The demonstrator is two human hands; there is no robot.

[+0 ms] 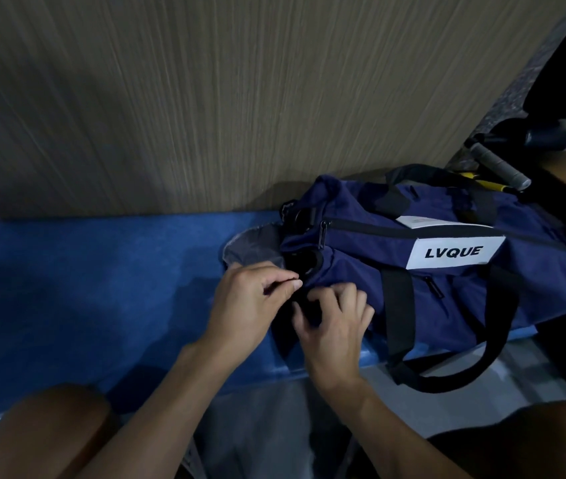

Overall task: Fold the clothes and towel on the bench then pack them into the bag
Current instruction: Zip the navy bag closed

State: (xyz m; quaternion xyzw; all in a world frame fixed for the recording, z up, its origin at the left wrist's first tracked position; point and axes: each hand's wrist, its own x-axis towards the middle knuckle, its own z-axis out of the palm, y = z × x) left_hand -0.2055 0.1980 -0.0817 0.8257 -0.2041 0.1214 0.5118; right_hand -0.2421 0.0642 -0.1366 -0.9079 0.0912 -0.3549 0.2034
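Blue padded bench (67, 271), set against a wood-grain panel wall (205, 98).

Left hand (250, 299): thumb and forefinger pinched on something small at the bag's left end, likely a zip pull, too dark to confirm. A grey lining flap (250, 248) spills out just behind it.

Right hand (336, 323): fingers curled into the dark fabric of the same end.

Navy fabric duffel bag (447, 292) lies on the bench's right part, back against the wall, with one black strap handle (447, 378) hanging over the front edge. I judge it soft, light and slumping; brace the end with one hand and draw the pull with the other.

Grey-wrapped racket handle (502, 165) beyond the bench's far right end. Clothes and towel not in view.
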